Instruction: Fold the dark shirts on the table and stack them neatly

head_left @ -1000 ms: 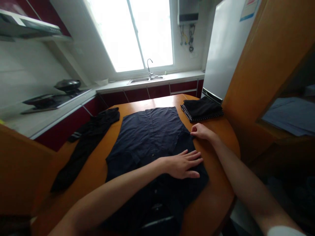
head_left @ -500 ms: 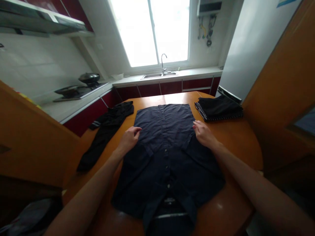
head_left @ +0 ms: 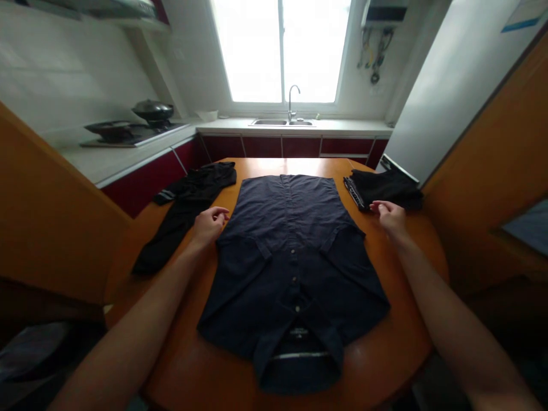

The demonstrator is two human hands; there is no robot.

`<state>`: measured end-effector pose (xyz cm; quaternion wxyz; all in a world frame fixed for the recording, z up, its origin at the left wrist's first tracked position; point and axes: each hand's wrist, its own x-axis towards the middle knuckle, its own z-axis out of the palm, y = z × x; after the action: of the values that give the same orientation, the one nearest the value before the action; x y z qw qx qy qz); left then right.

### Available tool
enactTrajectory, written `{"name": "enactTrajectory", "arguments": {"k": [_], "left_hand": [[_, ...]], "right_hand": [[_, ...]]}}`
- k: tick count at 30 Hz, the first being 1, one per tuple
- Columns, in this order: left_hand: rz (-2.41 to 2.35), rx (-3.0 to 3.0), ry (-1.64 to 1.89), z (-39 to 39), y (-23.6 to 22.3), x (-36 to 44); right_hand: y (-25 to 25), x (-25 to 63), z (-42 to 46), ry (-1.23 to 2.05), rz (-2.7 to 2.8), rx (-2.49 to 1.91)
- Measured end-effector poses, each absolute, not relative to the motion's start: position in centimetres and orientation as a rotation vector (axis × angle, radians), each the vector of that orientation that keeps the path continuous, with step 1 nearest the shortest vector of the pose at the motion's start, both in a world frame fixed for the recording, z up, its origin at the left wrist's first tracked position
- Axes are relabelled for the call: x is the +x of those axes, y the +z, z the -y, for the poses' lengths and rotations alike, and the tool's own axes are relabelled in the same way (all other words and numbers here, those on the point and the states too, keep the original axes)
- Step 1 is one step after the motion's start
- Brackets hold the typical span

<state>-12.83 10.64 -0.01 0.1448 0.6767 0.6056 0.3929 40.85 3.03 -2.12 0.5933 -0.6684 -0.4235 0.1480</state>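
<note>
A dark navy button-up shirt [head_left: 295, 228] lies flat, front side up, with its collar towards me and its short sleeves folded in across the front. My left hand [head_left: 210, 221] hovers beside the shirt's left edge, fingers loosely bent and apart, holding nothing visible. Off the shirt's right side is my right hand [head_left: 389, 214], its fingers also loosely bent with nothing seen in them. Its fingertips overlap the near edge of a folded black garment [head_left: 387, 185]; whether they touch it I cannot tell.
An orange-brown wooden table [head_left: 252, 379] bears the clothes. Black clothing [head_left: 180, 217] lies unfolded at its left. Beyond are a counter with a sink [head_left: 274, 122], a stove with a lidded pan [head_left: 153, 109], and a pale refrigerator [head_left: 423, 103] on the right.
My right hand has moved off the shirt to the right, towards the folded black garment. My left hand has drawn away left from the shirt. The view has shifted slightly.
</note>
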Motion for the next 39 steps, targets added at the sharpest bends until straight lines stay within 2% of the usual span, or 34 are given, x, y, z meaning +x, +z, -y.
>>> {"name": "enactTrajectory", "arguments": {"k": [4, 10, 14, 20, 27, 30, 34, 39], "left_hand": [[-1.746, 1.971, 1.102, -10.7, -1.0, -12.0], [-1.716, 1.962, 1.077, -10.7, -1.5, -11.3], [-1.655, 1.840, 1.156, -10.6, -0.9, -11.4], [-1.677, 1.608, 1.383, -10.6, -0.4, -12.8], [-1.641, 1.644, 1.310, -10.5, -0.8, -12.3], [-1.669, 1.763, 1.281, -10.6, -0.8, -12.3], [-1.652, 2.074, 1.182, -10.0, 0.1, -11.5], [-1.040, 2.699, 0.867, -5.6, 2.9, -6.1]], "right_hand": [[-1.6, 39.3, -2.5, 0.311, 1.155, -1.619], [-1.3, 35.8, -1.4, 0.360, 1.734, -1.850], [-2.0, 35.2, -1.4, 0.298, 1.816, -1.944], [-2.5, 36.6, -2.0, 0.447, 1.708, -1.569], [-3.2, 35.3, -2.4, 0.432, 1.767, -1.457], [-3.5, 35.3, -3.1, 0.385, 1.805, -1.466], [-3.3, 38.0, -3.9, 0.386, 1.468, -1.566], [-3.5, 41.2, -4.1, 0.376, 1.281, -1.660]]}}
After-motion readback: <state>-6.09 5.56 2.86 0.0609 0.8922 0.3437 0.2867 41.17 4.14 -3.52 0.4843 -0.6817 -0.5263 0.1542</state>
